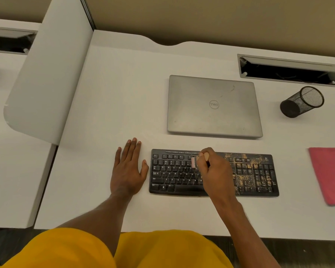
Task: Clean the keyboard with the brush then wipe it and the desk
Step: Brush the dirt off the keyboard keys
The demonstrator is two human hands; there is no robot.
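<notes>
The brushing step is in hand. The right hand point(215, 171) is over the middle of the keyboard point(174, 173), its fingers point(209, 151) curled round the handle of a small brush point(194, 162) whose pale bristles point down at the upper key rows. The left hand point(127, 171) lies flat on the desk point(124, 93) just left of the keyboard, fingers straight and holding nothing.

The left half of the keys looks clean, while tan crumbs point(246, 176) cover the right half and the number pad, so the brushing seems about half done. The next move probably calls for sweeping the bristles rightward through the dirty keys. The pink cloth point(331, 175) for wiping lies untouched on the desk, well to the right of the keyboard.
</notes>
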